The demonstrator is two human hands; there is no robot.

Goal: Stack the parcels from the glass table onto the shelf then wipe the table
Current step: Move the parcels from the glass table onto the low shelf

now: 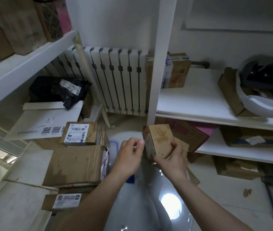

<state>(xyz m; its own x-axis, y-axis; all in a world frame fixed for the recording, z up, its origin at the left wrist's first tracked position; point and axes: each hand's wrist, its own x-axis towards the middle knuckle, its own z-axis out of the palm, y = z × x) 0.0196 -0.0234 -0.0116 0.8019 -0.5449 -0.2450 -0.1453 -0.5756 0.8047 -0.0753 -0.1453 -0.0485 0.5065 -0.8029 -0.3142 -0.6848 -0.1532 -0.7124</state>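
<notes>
My right hand (171, 158) grips a small brown cardboard parcel (160, 140) from below and holds it tilted above the round glass table (142, 204). My left hand (131, 151) hovers just left of the parcel with loosely curled fingers, and its fingertips come close to the box's left face. At the table's left edge lie a large flat brown parcel (74, 165), a smaller labelled box (80, 133) and another labelled parcel (64, 201). The white shelf (195, 100) on the right stands behind the held parcel.
A white radiator (115, 79) stands against the back wall. The left shelving holds a black bag (60, 90) and a white flat box (44, 120). A taped carton (174, 70) and an open box with a white bag (252, 95) sit on the right shelf, with more boxes below.
</notes>
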